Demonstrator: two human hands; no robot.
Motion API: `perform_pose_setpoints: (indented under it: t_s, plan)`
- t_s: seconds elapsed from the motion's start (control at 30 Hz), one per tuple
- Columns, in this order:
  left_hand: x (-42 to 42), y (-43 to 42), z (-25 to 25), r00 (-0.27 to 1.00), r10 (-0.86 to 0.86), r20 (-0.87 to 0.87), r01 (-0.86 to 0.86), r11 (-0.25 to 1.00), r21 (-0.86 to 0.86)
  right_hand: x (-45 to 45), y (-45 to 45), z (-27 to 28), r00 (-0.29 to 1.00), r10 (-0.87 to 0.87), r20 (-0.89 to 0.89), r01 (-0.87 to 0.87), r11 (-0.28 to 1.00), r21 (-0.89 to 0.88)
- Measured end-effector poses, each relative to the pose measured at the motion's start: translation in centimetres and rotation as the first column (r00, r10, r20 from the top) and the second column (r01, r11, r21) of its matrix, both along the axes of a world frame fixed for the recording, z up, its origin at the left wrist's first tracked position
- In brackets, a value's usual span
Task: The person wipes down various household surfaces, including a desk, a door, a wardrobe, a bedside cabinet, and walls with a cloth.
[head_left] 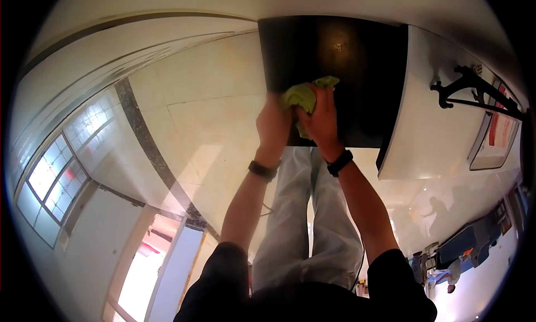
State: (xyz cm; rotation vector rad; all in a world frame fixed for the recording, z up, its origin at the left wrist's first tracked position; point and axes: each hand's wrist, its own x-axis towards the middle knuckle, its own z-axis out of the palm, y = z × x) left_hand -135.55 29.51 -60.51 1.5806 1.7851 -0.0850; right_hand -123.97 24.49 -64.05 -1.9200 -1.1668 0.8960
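A crumpled green cloth (301, 98) is bunched between my two hands, in front of a dark, glossy black panel (368, 110). My right hand (322, 118) is closed around the cloth, with a loose end sticking out above the fingers and a bit hanging below. My left hand (273, 123), somewhat blurred by motion, is curled closed at the cloth's left side. Most of its fingers are hidden. Dark bands circle both wrists.
Pale marble-look tiles (218, 110) with a dark strip (145, 132) lie at left. A white surface at right bears a black ornate bracket (474, 93) and a framed picture (494, 137). A bright doorway (142, 272) and a window (53, 177) stand lower left; another person (453, 274) is lower right.
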Motion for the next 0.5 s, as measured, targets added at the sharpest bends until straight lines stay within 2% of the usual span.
perform_pose_setpoints:
  t_s: [0.17, 0.27, 0.37, 0.5]
  plan:
    - [5.2, 3.9, -1.5, 0.978, -0.080, 0.191, 0.053, 0.988, 0.142, 4.7, 3.3, -0.9, 0.990, -0.132, 0.049, 0.129, 0.989, 0.068]
    - [8.8, 4.5, -1.9, 0.963, -0.128, 0.237, 0.090, 0.982, 0.166, 7.7, 3.4, -1.1, 0.968, -0.212, 0.134, 0.207, 0.977, 0.056]
    - [10.5, 3.5, -2.7, 0.958, -0.189, 0.217, 0.144, 0.968, 0.208, 8.6, 2.9, -0.8, 0.948, -0.307, 0.084, 0.301, 0.950, 0.085]
    - [9.6, 2.0, -2.3, 0.961, -0.174, 0.213, 0.140, 0.976, 0.164, 7.6, 1.5, -0.7, 0.941, -0.303, 0.151, 0.288, 0.951, 0.113]
